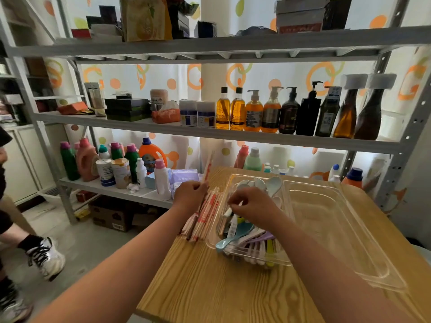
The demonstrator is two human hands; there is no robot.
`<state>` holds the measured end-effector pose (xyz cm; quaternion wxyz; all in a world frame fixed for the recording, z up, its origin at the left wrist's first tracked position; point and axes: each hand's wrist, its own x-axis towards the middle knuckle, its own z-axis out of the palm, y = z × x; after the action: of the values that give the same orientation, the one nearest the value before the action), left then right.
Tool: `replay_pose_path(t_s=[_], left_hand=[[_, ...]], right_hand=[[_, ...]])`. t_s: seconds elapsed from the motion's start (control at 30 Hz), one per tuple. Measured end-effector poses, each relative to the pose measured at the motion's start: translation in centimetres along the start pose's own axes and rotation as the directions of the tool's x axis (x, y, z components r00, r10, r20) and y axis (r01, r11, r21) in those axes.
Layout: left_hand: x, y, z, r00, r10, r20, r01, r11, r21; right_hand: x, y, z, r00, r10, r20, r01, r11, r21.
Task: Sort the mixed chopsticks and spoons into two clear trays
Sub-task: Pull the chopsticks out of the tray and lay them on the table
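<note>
Wooden table (210, 283), metal shelving behind it. Two clear trays sit side by side ahead of the hands.

Left hand (190, 193): curled around a wrapped pair of chopsticks (208, 166), held upright-tilted so the far end sticks up past the knuckles. Grip looks closed on the wrapper.

Below and just to the inner side of that hand: a pile of wrapped chopsticks (203, 220) lying on the bare table, touching the outer wall of the near tray. They are not in a tray.

Right hand (253, 205): over the mixed tray (211, 238), fingers pinched down into the heap. Appears to be pinching something thin and pale; cannot tell whether it is a chopstick wrapper or a spoon handle.

Under and around the right hand: spoons (268, 185) in white, pale blue, lilac and yellow-green, bowls bunched at the far end, handles fanned at the near end.

Beyond the right hand, outward: the second tray (335, 229), nothing visible in it.

Step in hand, as I read it: pulling chopsticks out of the mixed tray and staging them on the table. Roughly the early-middle of the job.

Next move likely calls for lifting the pinched item clear without dragging spoons along. The table pile then needs gathering and carrying across to the second tray. Loose wrappers could slide off the table edge.
</note>
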<state>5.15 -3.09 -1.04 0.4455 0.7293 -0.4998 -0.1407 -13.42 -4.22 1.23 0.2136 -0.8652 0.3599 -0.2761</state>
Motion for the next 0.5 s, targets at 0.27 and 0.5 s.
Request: replay_pose_path(t_s=[0.27,0.5], left_hand=[[0.1,-3.0,0.4,0.986,-0.116,0.118,0.083,0.964,0.253],[0.2,-3.7,1.1,0.977,-0.136,0.163,0.077,0.943,0.325]], right_hand=[[0.1,-0.3,2.0,0.949,-0.017,0.316,0.174,0.862,-0.477],[0.6,-0.2,2.7,0.933,-0.056,0.356,0.258,0.795,-0.55]])
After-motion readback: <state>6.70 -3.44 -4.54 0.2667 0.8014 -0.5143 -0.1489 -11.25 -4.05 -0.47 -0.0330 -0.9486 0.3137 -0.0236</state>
